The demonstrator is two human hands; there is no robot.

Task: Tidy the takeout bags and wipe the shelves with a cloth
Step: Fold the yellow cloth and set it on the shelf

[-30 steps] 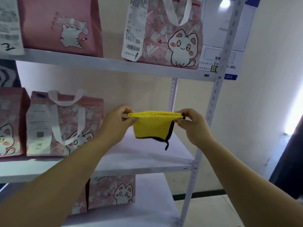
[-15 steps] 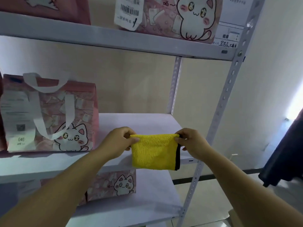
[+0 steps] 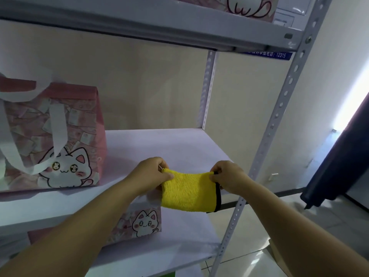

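Observation:
A folded yellow cloth [image 3: 187,191] with a black edge hangs between my hands at the front edge of the middle shelf [image 3: 175,148]. My left hand [image 3: 150,173] pinches its top left corner and my right hand [image 3: 227,176] pinches its top right corner. A pink takeout bag [image 3: 60,136] with a white cat print and white handles stands upright on the left of that shelf. Another pink cat bag [image 3: 139,222] stands on the lower shelf, partly behind my left arm. The bottom of a third pink bag [image 3: 249,7] shows on the top shelf.
The white metal rack has perforated uprights, one at the front right [image 3: 279,116] and one at the back [image 3: 207,90]. The top shelf board [image 3: 159,27] runs overhead. A beige wall is behind. A dark hanging fabric [image 3: 343,152] and tiled floor [image 3: 299,226] lie to the right.
The view has dropped and moved closer to the middle shelf. Both hands have carried the cloth lower, from a taut horizontal fold to hanging flat at the shelf's front edge.

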